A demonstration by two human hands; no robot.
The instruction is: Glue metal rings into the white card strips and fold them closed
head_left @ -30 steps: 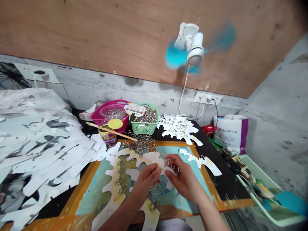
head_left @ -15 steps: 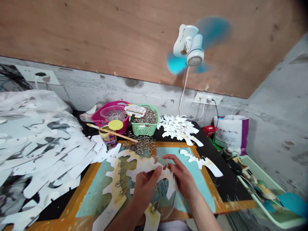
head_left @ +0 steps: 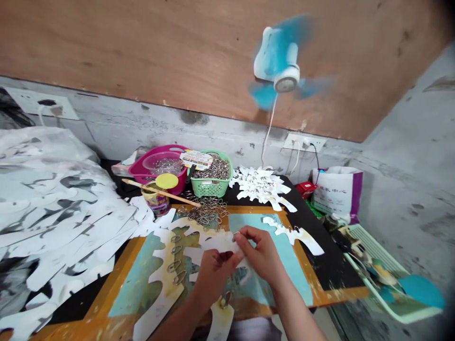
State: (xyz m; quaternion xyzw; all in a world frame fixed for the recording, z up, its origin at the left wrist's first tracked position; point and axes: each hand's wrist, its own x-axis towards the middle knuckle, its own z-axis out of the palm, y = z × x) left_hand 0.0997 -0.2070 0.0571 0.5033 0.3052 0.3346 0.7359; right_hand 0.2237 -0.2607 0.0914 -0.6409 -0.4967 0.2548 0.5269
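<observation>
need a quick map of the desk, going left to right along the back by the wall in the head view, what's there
pink plastic basin → green plastic basket of metal rings → pile of white paper cutouts → red box → white and purple bag

stained concrete wall (head_left: 227,135), plywood board (head_left: 142,57) above w/ blue fan (head_left: 284,71) spinning

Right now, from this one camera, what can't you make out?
All in the head view:
- What the left hand and right hand grip on the white paper cutout: their fingers cover it.
- Blades of the blue fan: blurred by spinning.
- Items in the green tray: too small, blurred.
</observation>
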